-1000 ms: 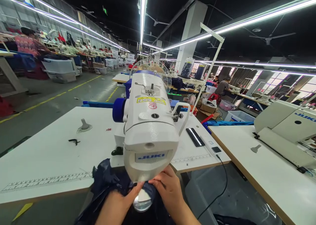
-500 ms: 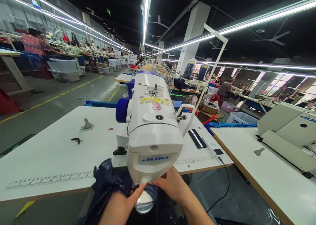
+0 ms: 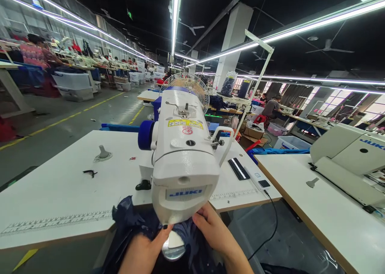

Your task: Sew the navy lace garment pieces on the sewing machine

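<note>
A white sewing machine [image 3: 183,162] with a blue handwheel [image 3: 145,135] stands in front of me, its head over my hands. Dark navy fabric [image 3: 124,216] is bunched beneath it and hangs down toward me. My left hand [image 3: 143,248] grips the fabric left of a round metal plate [image 3: 173,253], thumb on top, other fingers hidden. To the right, my right hand [image 3: 212,228] pinches the same fabric between thumb and fingers, its fingertips partly behind the machine head. The needle area is hidden from view.
The white tabletop [image 3: 69,186] carries a printed ruler, a grey cord holder [image 3: 103,154] and a small black tool [image 3: 90,172]. A black strip [image 3: 238,169] and a cabled device [image 3: 264,184] lie to the right. Another sewing machine [image 3: 351,162] stands at far right; people sit farther back.
My right hand has moved right, away from my left hand, and more navy fabric shows between them. The left hand stays nearly in place. The whole view has shifted slightly.
</note>
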`<state>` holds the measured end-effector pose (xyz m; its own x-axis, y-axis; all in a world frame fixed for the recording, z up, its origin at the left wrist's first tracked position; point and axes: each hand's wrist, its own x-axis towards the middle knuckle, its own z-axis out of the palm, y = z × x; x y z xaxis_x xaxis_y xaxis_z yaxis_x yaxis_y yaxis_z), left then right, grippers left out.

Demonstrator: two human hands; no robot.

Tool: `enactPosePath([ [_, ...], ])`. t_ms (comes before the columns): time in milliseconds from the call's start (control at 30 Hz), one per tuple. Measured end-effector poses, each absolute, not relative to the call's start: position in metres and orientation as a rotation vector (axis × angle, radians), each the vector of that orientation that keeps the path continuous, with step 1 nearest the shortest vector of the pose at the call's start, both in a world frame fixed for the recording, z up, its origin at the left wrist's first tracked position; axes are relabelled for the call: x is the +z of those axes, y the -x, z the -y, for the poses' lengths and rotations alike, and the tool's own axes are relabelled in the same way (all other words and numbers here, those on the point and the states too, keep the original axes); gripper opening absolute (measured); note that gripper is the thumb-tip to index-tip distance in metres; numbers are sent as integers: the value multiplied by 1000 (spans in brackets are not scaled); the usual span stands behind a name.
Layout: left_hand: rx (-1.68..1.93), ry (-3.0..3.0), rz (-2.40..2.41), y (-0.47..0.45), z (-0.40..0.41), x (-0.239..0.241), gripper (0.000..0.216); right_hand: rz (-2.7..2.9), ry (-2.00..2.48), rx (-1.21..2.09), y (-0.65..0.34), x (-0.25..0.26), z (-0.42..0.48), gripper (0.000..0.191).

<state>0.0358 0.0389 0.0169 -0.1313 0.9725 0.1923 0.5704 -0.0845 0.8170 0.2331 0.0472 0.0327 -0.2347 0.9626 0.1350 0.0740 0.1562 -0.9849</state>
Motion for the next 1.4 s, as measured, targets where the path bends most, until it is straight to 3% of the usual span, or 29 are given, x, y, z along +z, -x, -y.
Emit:
enactPosePath([
  [167,1107,-1379,-1686,-40,-33,27,53,1477,1082,1209,-232,26,-46,12],
  [433,1043,-1387,-1640,-34,-37,22,56,1417,1095,1221,-229,28,-47,13],
  [1400,1286,-1462,-1646,-42,-33,25,33,1428,1114,1288,-230,36,-47,10],
])
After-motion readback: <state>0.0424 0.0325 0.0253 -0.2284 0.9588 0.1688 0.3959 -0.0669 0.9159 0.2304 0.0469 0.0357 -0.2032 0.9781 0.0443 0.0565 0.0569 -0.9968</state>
